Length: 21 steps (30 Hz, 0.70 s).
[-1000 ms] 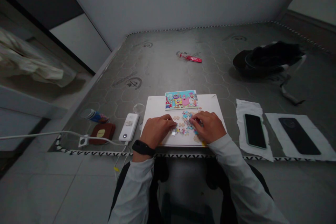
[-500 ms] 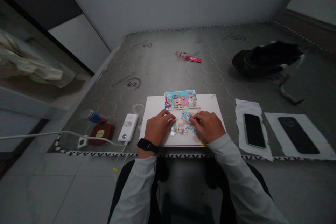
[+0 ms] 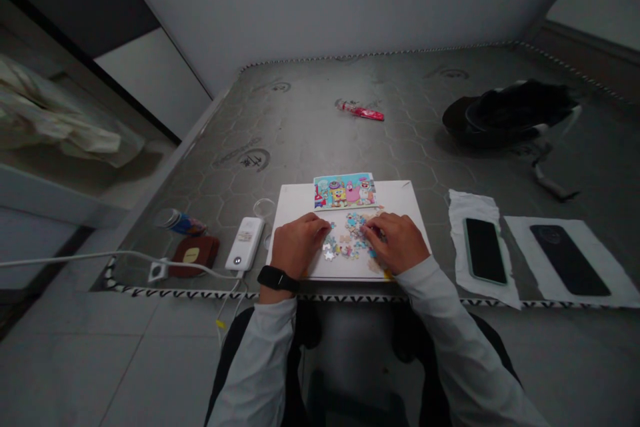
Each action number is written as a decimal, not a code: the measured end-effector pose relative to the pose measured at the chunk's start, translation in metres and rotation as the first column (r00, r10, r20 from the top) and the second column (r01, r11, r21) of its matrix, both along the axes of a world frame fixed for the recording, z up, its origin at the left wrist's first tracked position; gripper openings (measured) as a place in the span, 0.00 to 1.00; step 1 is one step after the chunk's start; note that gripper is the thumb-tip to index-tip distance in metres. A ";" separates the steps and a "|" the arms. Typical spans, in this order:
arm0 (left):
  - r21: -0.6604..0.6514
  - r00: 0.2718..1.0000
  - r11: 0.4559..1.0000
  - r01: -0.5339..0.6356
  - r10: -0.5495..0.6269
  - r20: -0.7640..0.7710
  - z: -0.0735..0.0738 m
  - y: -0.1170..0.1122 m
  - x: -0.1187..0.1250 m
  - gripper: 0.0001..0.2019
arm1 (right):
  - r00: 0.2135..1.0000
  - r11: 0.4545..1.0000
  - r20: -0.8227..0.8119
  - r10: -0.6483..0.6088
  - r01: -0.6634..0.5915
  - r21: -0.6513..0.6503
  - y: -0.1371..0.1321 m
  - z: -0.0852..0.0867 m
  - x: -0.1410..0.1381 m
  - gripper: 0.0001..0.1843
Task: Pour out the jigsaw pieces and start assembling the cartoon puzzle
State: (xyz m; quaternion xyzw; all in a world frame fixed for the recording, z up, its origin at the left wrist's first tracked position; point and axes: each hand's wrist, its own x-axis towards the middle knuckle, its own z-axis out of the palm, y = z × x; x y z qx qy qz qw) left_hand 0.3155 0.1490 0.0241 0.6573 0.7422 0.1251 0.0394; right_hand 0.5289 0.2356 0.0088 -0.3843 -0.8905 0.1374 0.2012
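Loose jigsaw puzzle pieces [image 3: 345, 239] lie scattered on a white board or box lid [image 3: 294, 199]. A cartoon picture card [image 3: 345, 191] rests along its far side. At the left of the pieces is my left hand [image 3: 299, 241], with a dark watch on the wrist. Its thumb and fingers are pinched together near a small bluish piece; what they hold, if anything, is hidden. My right hand [image 3: 397, 240] is closed at the right of the pieces, thumb and forefinger pinching a puzzle piece among the others.
To the left are a white power bank [image 3: 245, 243] with a cable, a brown case [image 3: 194, 255] and a small can [image 3: 180, 221]. Two phones [image 3: 484, 250] [image 3: 569, 259] lie on white tissues at right. Farther back are a black cap [image 3: 505, 113] and a red packet [image 3: 363, 110].
My left hand has drawn back slightly to the left, its fingers bunched closer together. My right hand stays almost in place over the pieces.
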 end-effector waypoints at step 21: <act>0.252 0.966 0.936 0.245 -0.257 0.015 0.010 -0.004 0.018 0.16 | 0.979 0.997 -0.196 0.049 -0.037 0.064 -0.009 0.007 -0.011 0.12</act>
